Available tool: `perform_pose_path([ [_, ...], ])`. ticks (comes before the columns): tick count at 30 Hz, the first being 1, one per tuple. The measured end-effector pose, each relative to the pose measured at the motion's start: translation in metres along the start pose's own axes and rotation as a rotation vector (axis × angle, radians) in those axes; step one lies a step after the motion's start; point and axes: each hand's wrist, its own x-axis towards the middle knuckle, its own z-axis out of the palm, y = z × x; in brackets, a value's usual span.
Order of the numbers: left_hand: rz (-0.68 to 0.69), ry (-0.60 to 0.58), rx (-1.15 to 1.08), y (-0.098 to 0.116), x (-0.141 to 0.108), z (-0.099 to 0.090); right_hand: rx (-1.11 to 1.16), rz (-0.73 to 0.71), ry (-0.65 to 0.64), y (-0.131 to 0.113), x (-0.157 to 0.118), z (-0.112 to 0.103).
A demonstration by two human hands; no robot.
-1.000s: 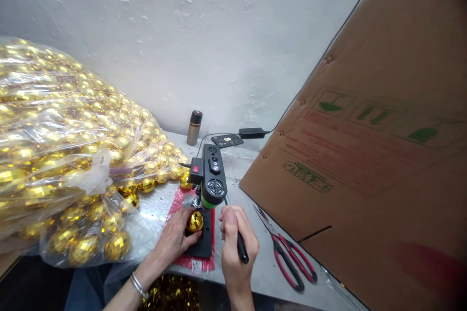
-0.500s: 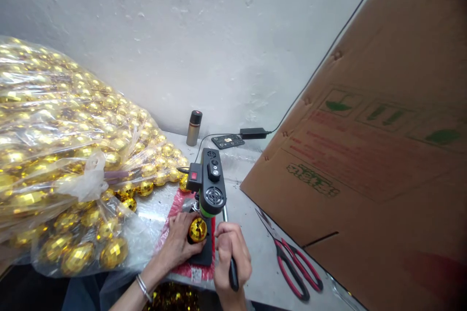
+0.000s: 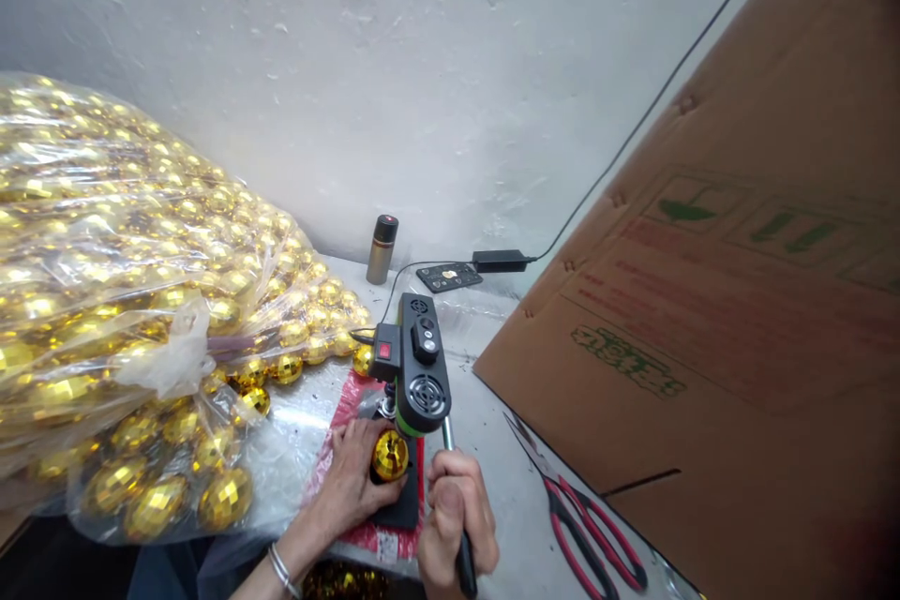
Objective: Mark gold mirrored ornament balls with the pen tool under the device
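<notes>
A gold mirrored ball (image 3: 390, 456) sits under the front end of a small black bench press machine (image 3: 424, 366). My left hand (image 3: 358, 469) is closed round the ball's left side, fingers behind it and thumb in front. My right hand (image 3: 457, 516) wraps the black grip of the machine's lever (image 3: 465, 567), whose metal rod runs up to the machine's right side. The machine's black base (image 3: 399, 511) rests on a red-and-white plastic sheet (image 3: 344, 403). Where the ball touches the machine is hidden beneath its head.
A big clear bag of gold balls (image 3: 141, 234) fills the left. Red-handled scissors (image 3: 583, 525) lie at right beside a large cardboard box (image 3: 703, 300). Behind the machine are a spray can (image 3: 382, 249), a phone (image 3: 450, 276) and a power adapter (image 3: 500, 261) with its cable.
The whole view has shifted slightly, so things sit a little farther right. My right hand and the lever grip are slightly lower; the left hand still holds the ball.
</notes>
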Motion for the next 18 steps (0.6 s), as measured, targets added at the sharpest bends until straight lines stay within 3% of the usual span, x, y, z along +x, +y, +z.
perform_pose_path([
  [18, 0.007, 0.041, 0.027, -0.0058, 0.0010, 0.0079, -0.039, -0.038, 0.065, 0.0042, -0.0032, 0.0061],
])
